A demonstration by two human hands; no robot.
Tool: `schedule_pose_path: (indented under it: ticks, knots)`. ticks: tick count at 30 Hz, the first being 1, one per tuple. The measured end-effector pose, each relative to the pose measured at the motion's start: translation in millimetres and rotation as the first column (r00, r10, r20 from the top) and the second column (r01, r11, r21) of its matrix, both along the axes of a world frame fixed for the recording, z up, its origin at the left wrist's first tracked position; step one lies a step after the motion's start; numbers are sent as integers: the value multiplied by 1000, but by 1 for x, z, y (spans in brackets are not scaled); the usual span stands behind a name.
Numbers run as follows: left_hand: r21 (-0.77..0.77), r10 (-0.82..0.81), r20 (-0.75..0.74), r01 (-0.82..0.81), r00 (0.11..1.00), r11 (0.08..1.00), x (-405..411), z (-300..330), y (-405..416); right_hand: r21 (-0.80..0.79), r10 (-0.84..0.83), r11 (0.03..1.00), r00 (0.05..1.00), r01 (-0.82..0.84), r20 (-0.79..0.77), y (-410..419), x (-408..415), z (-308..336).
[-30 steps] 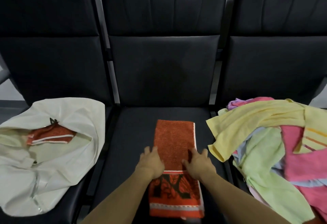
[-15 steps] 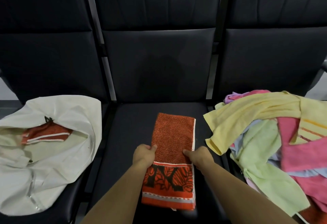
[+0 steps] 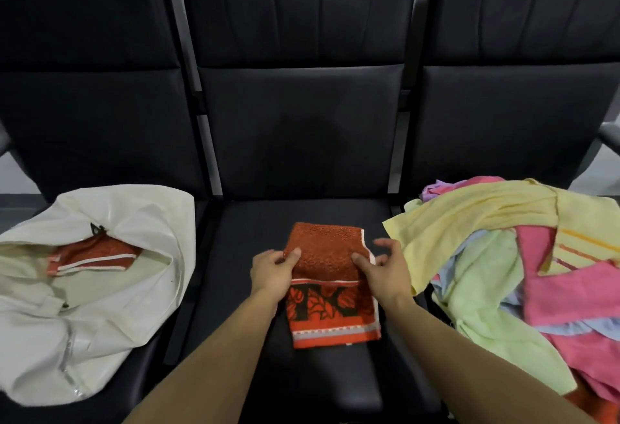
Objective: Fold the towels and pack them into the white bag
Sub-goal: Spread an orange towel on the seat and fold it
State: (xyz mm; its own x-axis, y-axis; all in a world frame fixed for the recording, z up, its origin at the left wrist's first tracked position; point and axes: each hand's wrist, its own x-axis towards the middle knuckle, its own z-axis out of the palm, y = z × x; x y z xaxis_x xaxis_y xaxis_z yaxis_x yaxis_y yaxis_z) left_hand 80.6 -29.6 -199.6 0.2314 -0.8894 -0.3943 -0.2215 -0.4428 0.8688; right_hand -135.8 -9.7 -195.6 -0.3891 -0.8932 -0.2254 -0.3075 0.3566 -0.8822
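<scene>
1. Both hands pinch the orange towel (image 3: 327, 256) at its side edges: left hand (image 3: 271, 272) with thumb on top and fingers curled under the fold, right hand (image 3: 385, 267) with thumb on the cloth and its other fingers spread and raised.
2. Towel lies on the middle seat (image 3: 302, 376), its patterned end nearest the person.
3. Left of the grip, the white bag (image 3: 110, 306) lies open and holds one folded orange towel (image 3: 94, 254).
4. Right of the grip, a towel pile (image 3: 503, 256) runs past the frame edge; its lower layers are hidden.
</scene>
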Motion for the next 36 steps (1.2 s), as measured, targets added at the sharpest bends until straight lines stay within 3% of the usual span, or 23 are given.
schedule_pose_path:
  ticks: [3, 7, 11, 13, 16, 20, 23, 26, 36]
  knots:
    - [-214, -29, -2, 28, 1000, 976, 1, 37, 6, -214, 16, 976, 993, -40, -114, 4, -6, 34]
    - [-378, -49, -153, -13, 987, 926, 3, 81, 21, -377, 49, 925, 999, -49, -10, 18, -4, 79]
    - [-420, -37, -217, -59, 975, 906, 7, 104, 33, -509, 78, 860, 995, -36, 60, 29, 7, 112]
    - [-392, -56, -254, -49, 966, 919, 9, 111, 39, -508, 160, 853, 987, -119, 36, 33, 10, 118]
    - [-339, -110, -263, 15, 958, 941, 12, 112, 49, -443, 271, 859, 962, -257, -32, 41, 11, 108]
    - [-194, -93, -198, 54, 976, 980, 16, 87, 55, -306, 249, 924, 968, -229, 27, 47, 13, 77]
    - [-22, -121, -18, 120, 993, 992, 21, 58, 59, -3, 238, 971, 966, -239, -104, 48, 7, 52]
    - [171, -204, 194, 172, 960, 970, 26, 30, 65, 285, 244, 940, 955, -190, -168, 48, -5, 25]
    - [315, -199, 147, 145, 969, 938, 18, -28, 57, 502, 206, 848, 978, -170, -17, 36, 9, -23]
